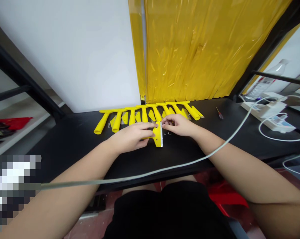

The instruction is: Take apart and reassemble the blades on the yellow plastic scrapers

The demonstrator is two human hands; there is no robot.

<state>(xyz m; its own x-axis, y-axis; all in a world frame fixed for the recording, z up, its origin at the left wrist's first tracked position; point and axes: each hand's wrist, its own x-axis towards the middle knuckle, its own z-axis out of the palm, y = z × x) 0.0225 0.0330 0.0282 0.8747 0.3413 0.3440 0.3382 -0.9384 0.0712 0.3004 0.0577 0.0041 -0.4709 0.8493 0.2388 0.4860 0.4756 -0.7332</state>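
Observation:
A yellow scraper (157, 141) lies on the black tabletop, a pale metal blade strip along its right edge. My left hand (130, 136) is closed over its handle, which is mostly hidden under the fingers. At the upper end of the blade edge, my right hand (177, 124) has its fingertips pinched together; whatever is between them is too small to make out. Beyond both hands runs a row of several yellow scraper handles (117, 122), with small yellow pieces (125, 118) between them. Tiny screws (169, 133) lie just below my right hand.
A small screwdriver (219, 113) lies to the right on the black table (130, 162). Power strips (269, 116) and a plastic bottle (266, 79) stand farther right. A white cable (184, 163) crosses over my forearms. Yellow wrapped material (194, 49) and a white panel (72, 49) rise behind.

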